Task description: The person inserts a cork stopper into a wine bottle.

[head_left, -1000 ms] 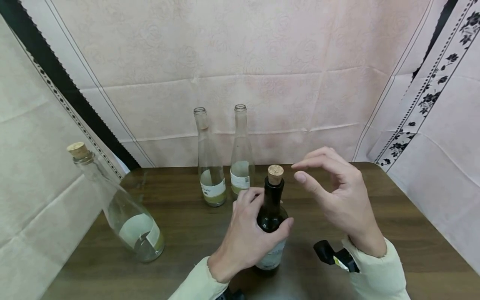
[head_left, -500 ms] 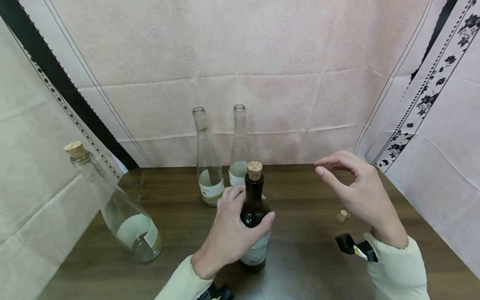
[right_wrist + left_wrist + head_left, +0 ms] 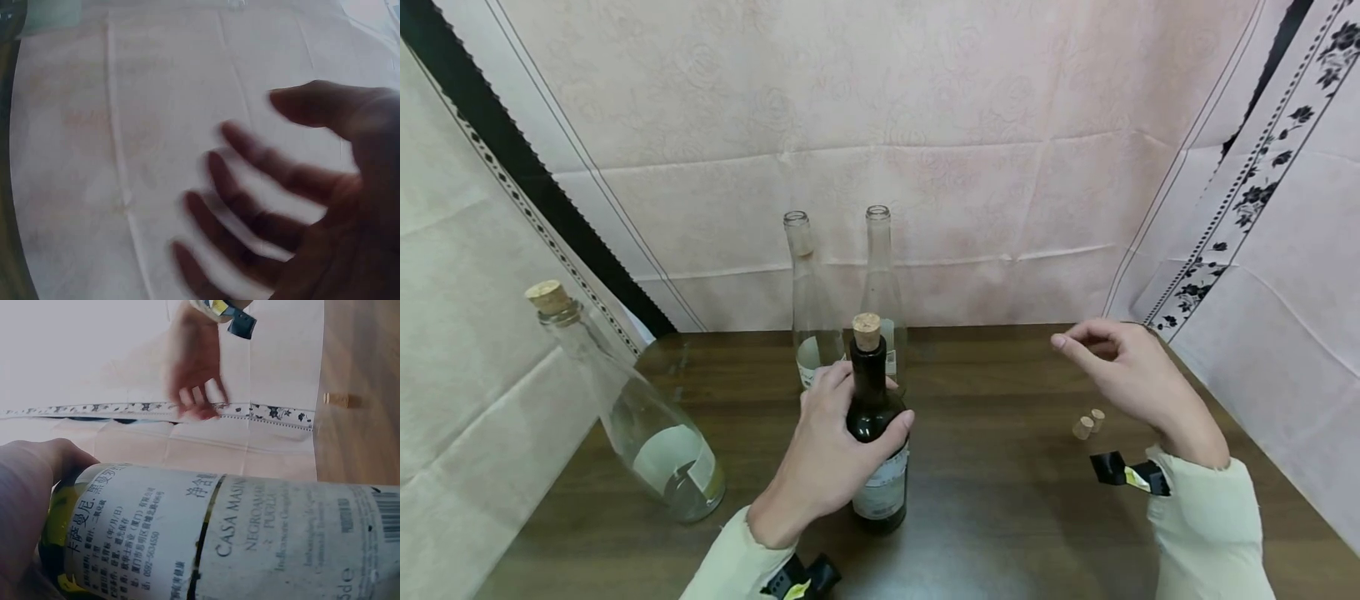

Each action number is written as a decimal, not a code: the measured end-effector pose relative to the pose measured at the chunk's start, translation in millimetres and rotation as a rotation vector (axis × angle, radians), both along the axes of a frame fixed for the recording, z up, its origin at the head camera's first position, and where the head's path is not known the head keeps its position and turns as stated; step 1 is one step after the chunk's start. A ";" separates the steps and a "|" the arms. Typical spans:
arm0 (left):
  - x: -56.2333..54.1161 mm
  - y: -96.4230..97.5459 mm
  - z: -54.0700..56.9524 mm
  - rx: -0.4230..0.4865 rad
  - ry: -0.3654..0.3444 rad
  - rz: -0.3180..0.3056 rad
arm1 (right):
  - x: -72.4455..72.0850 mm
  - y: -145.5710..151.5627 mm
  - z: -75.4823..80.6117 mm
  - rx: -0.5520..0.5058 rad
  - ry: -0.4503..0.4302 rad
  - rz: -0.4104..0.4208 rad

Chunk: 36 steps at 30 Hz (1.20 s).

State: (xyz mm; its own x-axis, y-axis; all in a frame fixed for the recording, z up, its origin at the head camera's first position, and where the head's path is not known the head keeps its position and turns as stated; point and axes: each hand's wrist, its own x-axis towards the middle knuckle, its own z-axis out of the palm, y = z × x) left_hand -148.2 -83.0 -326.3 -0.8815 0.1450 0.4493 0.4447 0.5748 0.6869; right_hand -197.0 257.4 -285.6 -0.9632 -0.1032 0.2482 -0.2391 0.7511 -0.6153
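Pale patterned cloth (image 3: 940,108) is hung round the brown wooden counter (image 3: 985,475), against which the far edge is seen; near the counter's middle, a dark green wine bottle (image 3: 867,423) is stood upright, grasped at its shoulder by the left hand (image 3: 820,450), thumb and fingers being curled round the glass; its neck is plugged by a cork stopper (image 3: 867,332); behind, two slender clear bottles (image 3: 883,279) are partly hidden by bottle and hand; near the left edge, a larger clear bottle (image 3: 617,392) is topped by a wide cork (image 3: 547,297); to the right, a wide gap is left between the dark bottle and two loose corks (image 3: 1082,427); near these, toward the right edge, the right hand (image 3: 1131,367) is held raised and released, its fingers loosely bent and spread apart.
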 end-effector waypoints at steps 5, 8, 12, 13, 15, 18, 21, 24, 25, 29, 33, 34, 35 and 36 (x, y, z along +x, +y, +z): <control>-1.8 -8.5 1.4 -0.023 -0.009 0.004 | -9.6 18.5 -8.9 0.039 -0.066 -0.056; -2.9 -14.1 2.2 -0.031 -0.006 0.008 | -16.5 29.2 -16.2 0.051 -0.115 -0.075; -4.4 -22.4 3.8 -0.045 -0.004 0.028 | -24.1 41.2 -25.9 0.082 -0.206 -0.078; -5.0 -24.4 4.2 -0.050 -0.005 0.033 | -25.8 43.8 -28.3 0.093 -0.220 -0.079; -6.1 -28.0 5.1 -0.063 -0.009 0.047 | -28.8 48.8 -32.8 0.110 -0.248 -0.082; -7.9 -32.6 6.9 -0.085 -0.024 0.058 | -34.5 56.7 -40.5 0.131 -0.293 -0.086; -9.4 -36.3 8.4 -0.103 -0.039 0.066 | -40.5 64.8 -50.5 0.161 -0.350 -0.079; -10.6 -40.1 9.6 -0.116 -0.042 0.071 | -45.6 71.3 -60.5 0.186 -0.409 -0.080; -11.0 -41.4 9.9 -0.117 -0.042 0.073 | -46.9 73.2 -63.5 0.196 -0.421 -0.083; -12.9 -46.9 10.9 -0.122 -0.046 0.086 | -49.3 79.7 -73.4 0.210 -0.451 -0.098; -16.4 -54.0 11.7 -0.128 -0.052 0.104 | -49.3 82.6 -81.8 0.205 -0.485 -0.113; -17.4 -55.9 11.7 -0.127 -0.053 0.110 | -49.4 82.9 -83.8 0.207 -0.495 -0.116; -18.6 -57.7 11.6 -0.127 -0.056 0.115 | -49.4 82.8 -85.4 0.207 -0.505 -0.118; -20.1 -59.4 11.3 -0.128 -0.059 0.119 | -49.7 82.6 -87.1 0.206 -0.517 -0.121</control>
State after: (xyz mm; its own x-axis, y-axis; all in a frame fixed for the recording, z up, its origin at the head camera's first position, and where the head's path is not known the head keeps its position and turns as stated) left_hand -168.3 -142.4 -315.0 -0.9202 0.0904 0.3808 0.3291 0.7052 0.6279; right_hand -246.7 339.9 -372.7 -0.9621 0.0190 -0.2719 0.1492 0.8715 -0.4672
